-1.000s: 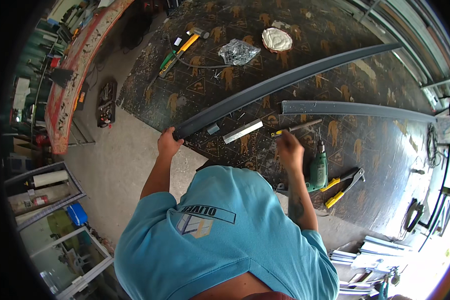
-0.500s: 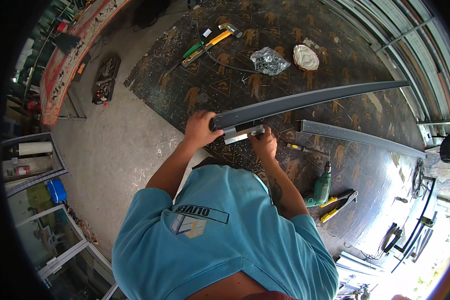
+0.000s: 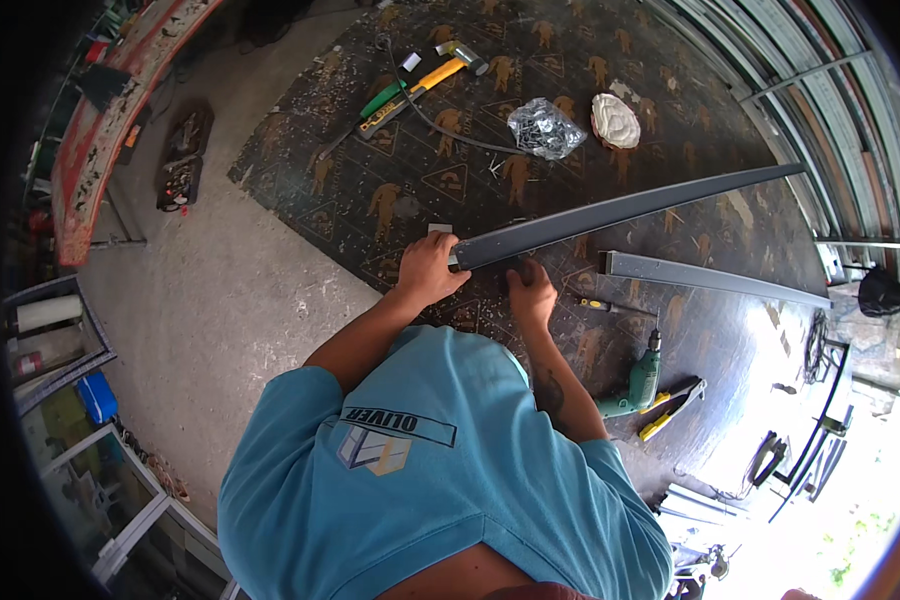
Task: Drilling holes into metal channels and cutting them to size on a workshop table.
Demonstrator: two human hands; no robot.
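Observation:
My left hand (image 3: 429, 270) is closed around a small silver metal bracket (image 3: 440, 230) at the near left end of a long dark grey metal profile (image 3: 570, 222). Part of the bracket sticks out beyond the fingers, and the palm hides the rest. Its inner part sits at the profile's end; how far it goes in is hidden. Just below the profile's front edge, my right hand (image 3: 533, 295) has its fingers bent, with a gap between thumb and forefinger and nothing visible in it.
A shorter grey profile (image 3: 710, 275) lies to the right, near a yellow-handled screwdriver (image 3: 610, 306), a green drill (image 3: 642, 380) and yellow-handled pliers (image 3: 670, 410). Farther away are a hammer (image 3: 440, 72), a bag of screws (image 3: 545, 130) and a whitish bowl-shaped thing (image 3: 615, 122).
The silver bracket has moved from between both hands to the profile's end, in my left hand. My right hand has let go of it and dropped slightly away.

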